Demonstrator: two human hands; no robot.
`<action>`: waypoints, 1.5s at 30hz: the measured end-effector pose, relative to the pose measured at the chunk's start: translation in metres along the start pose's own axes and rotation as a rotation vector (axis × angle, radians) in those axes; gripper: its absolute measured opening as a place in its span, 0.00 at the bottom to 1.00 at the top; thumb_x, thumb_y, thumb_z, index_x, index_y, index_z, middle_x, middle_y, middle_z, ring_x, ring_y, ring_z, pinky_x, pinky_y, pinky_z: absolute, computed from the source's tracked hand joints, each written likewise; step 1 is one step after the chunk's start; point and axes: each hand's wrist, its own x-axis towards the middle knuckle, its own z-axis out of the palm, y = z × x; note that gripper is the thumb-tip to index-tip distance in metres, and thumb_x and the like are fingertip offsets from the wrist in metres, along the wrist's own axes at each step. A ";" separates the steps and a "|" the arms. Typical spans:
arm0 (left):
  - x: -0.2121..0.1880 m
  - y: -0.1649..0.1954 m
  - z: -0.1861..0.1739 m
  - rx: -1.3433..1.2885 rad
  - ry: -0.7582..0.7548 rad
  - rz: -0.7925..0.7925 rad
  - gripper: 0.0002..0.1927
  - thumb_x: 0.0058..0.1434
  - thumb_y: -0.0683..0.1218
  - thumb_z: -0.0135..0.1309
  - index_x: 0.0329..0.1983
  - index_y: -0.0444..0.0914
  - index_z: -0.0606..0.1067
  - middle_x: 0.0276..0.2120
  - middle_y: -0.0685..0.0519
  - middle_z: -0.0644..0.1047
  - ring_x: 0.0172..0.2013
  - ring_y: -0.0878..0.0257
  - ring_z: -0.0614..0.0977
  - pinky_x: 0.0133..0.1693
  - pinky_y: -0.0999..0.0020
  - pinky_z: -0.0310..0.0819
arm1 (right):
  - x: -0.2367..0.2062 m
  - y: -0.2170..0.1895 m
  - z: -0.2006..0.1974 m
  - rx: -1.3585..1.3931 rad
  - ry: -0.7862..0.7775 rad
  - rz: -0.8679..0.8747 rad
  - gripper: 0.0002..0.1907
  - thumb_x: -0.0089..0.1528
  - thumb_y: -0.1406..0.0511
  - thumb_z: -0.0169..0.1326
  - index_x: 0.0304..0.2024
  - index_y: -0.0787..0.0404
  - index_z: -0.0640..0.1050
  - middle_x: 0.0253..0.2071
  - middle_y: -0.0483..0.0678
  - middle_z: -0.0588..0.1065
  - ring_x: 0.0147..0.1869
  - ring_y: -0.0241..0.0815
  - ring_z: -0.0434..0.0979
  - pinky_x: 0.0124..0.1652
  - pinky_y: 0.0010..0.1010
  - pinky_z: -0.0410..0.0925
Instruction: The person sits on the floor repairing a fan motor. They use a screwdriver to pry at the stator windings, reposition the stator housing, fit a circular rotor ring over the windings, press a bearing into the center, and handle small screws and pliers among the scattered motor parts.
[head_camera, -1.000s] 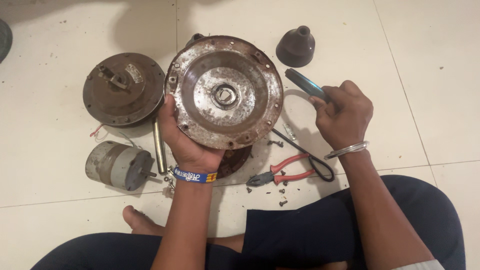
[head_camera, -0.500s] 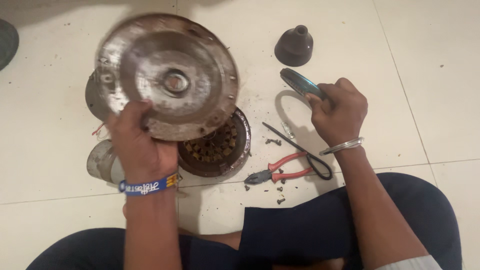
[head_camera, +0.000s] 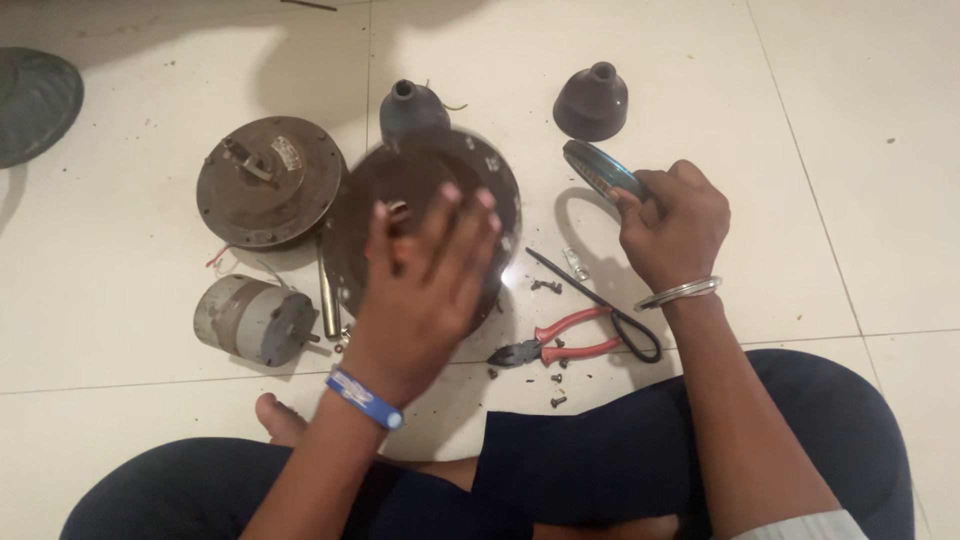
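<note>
The left hand (head_camera: 430, 275) is hovering, fingers spread, over a round, rusty-brown motor housing (head_camera: 400, 180) lying on the floor; the right hand (head_camera: 672, 225) is gripping a blue-handled tool (head_camera: 598, 168).

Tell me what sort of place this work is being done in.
Probably a home floor or a small informal repair spot, not a workshop bench. The person sits cross-legged on pale floor tiles, with rusty round motor housings, red-handled pliers and loose screws spread directly on the floor.

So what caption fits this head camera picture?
Left hand spread over a round motor cover, right hand gripping a blue-handled tool.
</note>
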 end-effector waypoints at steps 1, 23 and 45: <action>-0.003 0.006 0.002 -0.002 -0.030 0.034 0.27 0.66 0.42 0.46 0.70 0.38 0.67 0.74 0.49 0.60 0.73 0.52 0.58 0.67 0.30 0.47 | 0.000 0.001 0.000 0.011 0.008 -0.001 0.10 0.55 0.67 0.70 0.38 0.63 0.84 0.27 0.51 0.70 0.29 0.50 0.71 0.30 0.41 0.63; -0.028 0.010 0.040 0.095 -0.095 -0.048 0.26 0.64 0.44 0.46 0.67 0.37 0.71 0.70 0.50 0.67 0.72 0.56 0.63 0.70 0.41 0.47 | 0.002 -0.008 0.005 0.011 -0.011 0.034 0.10 0.56 0.66 0.71 0.38 0.62 0.85 0.26 0.50 0.69 0.27 0.47 0.69 0.30 0.39 0.61; -0.069 -0.134 -0.035 -0.629 0.747 -0.845 0.31 0.58 0.24 0.42 0.67 0.25 0.69 0.60 0.37 0.77 0.60 0.51 0.82 0.65 0.60 0.76 | -0.024 -0.167 0.035 0.239 -0.078 -0.728 0.04 0.61 0.72 0.63 0.38 0.61 0.81 0.24 0.43 0.64 0.29 0.38 0.68 0.32 0.33 0.60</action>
